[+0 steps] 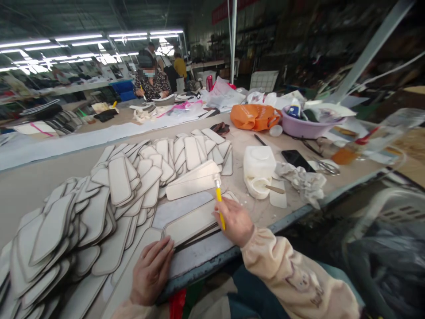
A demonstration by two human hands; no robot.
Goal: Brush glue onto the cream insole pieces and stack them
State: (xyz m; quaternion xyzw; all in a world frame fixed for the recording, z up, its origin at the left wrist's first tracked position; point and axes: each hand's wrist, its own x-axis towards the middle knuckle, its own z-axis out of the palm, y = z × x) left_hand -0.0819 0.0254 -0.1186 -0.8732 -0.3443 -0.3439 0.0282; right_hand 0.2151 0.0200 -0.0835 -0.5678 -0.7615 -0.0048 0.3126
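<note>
While the right hand (235, 219) clamps its fingers on a yellow-handled brush (218, 195), light strokes suit; the left hand (152, 268), finger grip unclear, should steady the pale, flat, round-cornered panel (191, 223).

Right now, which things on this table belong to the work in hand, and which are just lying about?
Seemingly in use:
yellow-handled brush, in the right hand
pale flat panels with rounded corners, one touched by the left hand
white plastic container with brown stick

Probably just lying about:
crumpled orange bag
round lilac basin
metal scissors
</note>
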